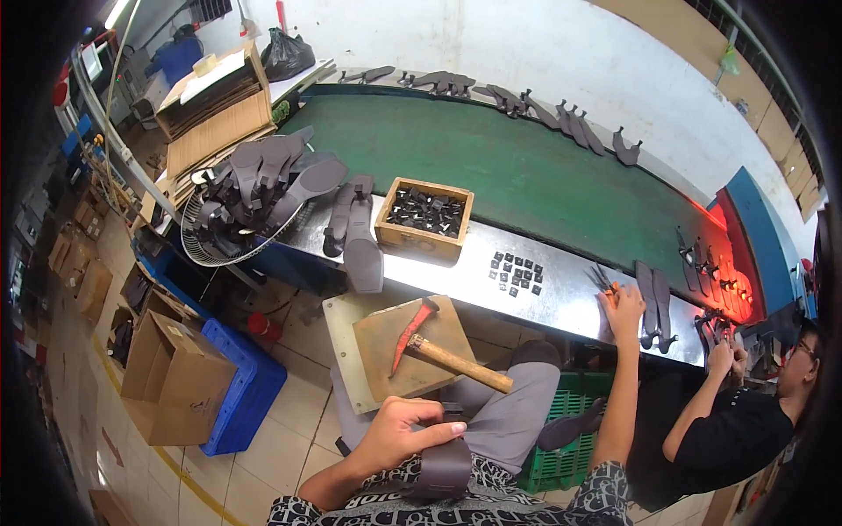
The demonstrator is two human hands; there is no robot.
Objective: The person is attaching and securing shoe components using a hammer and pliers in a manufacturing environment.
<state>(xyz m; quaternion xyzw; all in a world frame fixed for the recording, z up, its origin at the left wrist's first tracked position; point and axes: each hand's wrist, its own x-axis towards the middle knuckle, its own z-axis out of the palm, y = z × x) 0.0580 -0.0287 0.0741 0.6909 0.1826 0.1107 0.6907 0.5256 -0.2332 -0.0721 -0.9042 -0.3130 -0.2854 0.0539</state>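
Dark-brown curved strap piece (445, 472) is pinched in the left grip (405, 438); hold it steady. The right grip (624, 310) touches an orange-handled, pointed metal tool (601, 279), closure unclear; ideally, point tips away.

The belt (491, 167) is green, the worktop (443, 282) silver. At the worktop's left end, dark grey-brown soles (320, 178) fill a white basket (210, 258); near that end, a yellowish-brown box (418, 244) holds black pieces (427, 210). Toward the front edge, the squares (517, 273) are black and the snips (611, 294) orange-handled. The hammer (410, 337), red-headed with a yellow-brown handle, crosses the tan board's (381, 344) right edge. The held strap (443, 469) is dark brown; the shirt (605, 488) carries a black-and-white letter pattern.
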